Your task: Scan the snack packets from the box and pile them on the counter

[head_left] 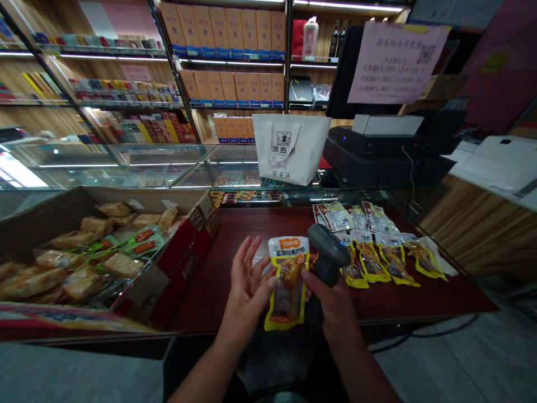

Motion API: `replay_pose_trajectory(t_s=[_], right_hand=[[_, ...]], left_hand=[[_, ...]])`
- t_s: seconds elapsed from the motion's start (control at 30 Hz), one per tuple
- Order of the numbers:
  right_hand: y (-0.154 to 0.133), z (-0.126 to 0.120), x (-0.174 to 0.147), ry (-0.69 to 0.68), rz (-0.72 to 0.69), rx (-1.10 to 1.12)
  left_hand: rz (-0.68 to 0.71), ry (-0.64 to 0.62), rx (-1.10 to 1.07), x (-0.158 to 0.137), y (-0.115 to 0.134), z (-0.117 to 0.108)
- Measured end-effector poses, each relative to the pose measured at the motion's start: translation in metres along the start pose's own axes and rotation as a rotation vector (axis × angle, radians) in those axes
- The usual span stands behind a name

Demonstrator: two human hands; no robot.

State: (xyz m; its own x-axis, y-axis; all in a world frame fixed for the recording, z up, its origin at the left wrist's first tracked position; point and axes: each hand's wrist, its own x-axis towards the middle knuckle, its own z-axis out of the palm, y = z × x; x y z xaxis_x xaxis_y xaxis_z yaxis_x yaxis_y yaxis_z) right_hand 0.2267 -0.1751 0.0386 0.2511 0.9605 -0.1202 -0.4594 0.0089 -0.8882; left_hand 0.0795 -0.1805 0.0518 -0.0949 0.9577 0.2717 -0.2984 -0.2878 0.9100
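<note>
In the middle of the view, a snack packet [287, 285] with yellow edges and a clear window showing brown meat stands upright between my hands. My left hand [249, 280] is at its left side with the fingers spread and the thumb touching or nearly touching its edge. My right hand [333, 299] grips a dark handheld barcode scanner [329, 249], and its thumb presses on the packet's right edge. The right fingers are mostly hidden behind packet and scanner. Similar yellow-edged packets [392, 257] lie in two rows on the counter to the right.
A red cardboard box [168, 268] of wrapped snacks fills the left of the dark red counter [235, 224]. Behind stand a white paper bag [289, 148] on glass, a black register with a monitor [342, 73], and stocked shelves [235, 61]. Cables [444, 330] hang at the right.
</note>
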Motion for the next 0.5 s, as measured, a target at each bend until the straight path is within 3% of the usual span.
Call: replay_pose_trajectory(t_s=[0.13,0.23,0.37,0.5], right_hand=[[-0.005,0.001,0.0,0.051,-0.03,0.005],[-0.007,0.001,0.0,0.077,-0.042,-0.02],[-0.011,0.0,-0.004,0.047,-0.029,-0.095],[-0.016,-0.002,-0.013,-0.066,-0.007,-0.151]], left_hand=[[0.177,0.074,0.458,-0.022,-0.013,-0.003],[0.196,-0.084,0.675,-0.034,-0.019,0.001],[0.058,-0.175,0.56,-0.035,-0.023,0.007],[-0.158,-0.229,0.291,-0.026,-0.022,0.01]])
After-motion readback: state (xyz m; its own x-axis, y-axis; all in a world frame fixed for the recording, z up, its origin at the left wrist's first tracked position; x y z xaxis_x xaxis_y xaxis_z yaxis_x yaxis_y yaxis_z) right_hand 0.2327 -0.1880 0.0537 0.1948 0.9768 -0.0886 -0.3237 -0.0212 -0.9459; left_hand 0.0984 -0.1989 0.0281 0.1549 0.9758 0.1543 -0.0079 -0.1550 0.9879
